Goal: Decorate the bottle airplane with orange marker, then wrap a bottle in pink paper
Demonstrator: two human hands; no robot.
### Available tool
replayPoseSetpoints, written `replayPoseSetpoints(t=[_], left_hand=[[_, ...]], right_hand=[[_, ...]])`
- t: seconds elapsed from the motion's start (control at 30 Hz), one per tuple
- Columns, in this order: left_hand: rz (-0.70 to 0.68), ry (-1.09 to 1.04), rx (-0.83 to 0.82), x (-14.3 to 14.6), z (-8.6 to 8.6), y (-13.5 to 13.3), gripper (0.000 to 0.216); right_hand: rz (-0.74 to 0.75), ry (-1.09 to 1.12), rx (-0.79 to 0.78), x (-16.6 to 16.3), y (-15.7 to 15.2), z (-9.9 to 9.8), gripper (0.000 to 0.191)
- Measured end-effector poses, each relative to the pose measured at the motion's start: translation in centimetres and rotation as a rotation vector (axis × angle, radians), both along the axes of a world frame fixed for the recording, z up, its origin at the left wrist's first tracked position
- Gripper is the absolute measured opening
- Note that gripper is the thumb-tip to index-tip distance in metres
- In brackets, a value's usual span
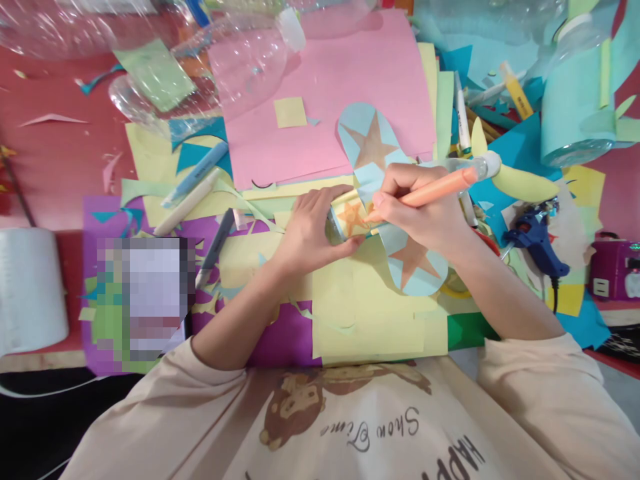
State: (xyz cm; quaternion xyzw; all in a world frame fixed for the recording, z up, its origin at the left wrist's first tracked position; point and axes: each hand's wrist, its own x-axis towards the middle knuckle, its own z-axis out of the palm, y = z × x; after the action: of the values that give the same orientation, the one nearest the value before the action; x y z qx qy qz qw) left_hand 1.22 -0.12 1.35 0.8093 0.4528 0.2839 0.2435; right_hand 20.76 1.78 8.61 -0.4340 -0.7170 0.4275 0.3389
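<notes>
Roll [33, 287], thick and white, rests on the red surface [50, 180], well left of the pink sheet [320, 80]. Off that sheet's near left corner lie a blue marker [196, 175], a pale marker [187, 202] and a dark grey marker [216, 247]. Just in front of the sheet's near edge, the left hand [315, 223] clasps the bottle craft [357, 230], fingers along its far side and thumb along the near side. A light blue strip [367, 175] crosses the craft, its far end over the pink sheet, a brown star at each end. There too, the right hand [417, 210] has its fingers closed round an orange marker [440, 189], tip at an orange star [353, 217] on the craft's yellow wrap. Right of the sheet, pale yellow blades [527, 181] flank the craft's cap [493, 164]; a blue glue gun [537, 239] lies nearer the person than the sheet, and a purple box [617, 267] sits farthest right of it.
</notes>
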Motion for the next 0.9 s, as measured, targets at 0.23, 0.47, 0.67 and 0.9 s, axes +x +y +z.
replayPoseSetpoints(t=[0.23, 0.47, 0.67, 0.9], left_hand=[[-0.006, 0.016, -0.012, -0.14, 0.01, -0.01, 0.062], [-0.012, 0.01, -0.002, -0.08, -0.11, 0.03, 0.062], [-0.001, 0.01, -0.02, -0.01, 0.02, 0.0, 0.063], [0.004, 0.014, -0.039, 0.0, 0.08, 0.03, 0.063]], right_hand=[[-0.009, -0.025, 0.043, 0.02, 0.0, -0.13, 0.029], [-0.003, -0.027, -0.005, -0.08, -0.08, -0.04, 0.032], [0.029, -0.037, -0.057, 0.02, -0.06, 0.04, 0.033], [0.02, -0.024, -0.008, 0.0, -0.04, -0.01, 0.03]])
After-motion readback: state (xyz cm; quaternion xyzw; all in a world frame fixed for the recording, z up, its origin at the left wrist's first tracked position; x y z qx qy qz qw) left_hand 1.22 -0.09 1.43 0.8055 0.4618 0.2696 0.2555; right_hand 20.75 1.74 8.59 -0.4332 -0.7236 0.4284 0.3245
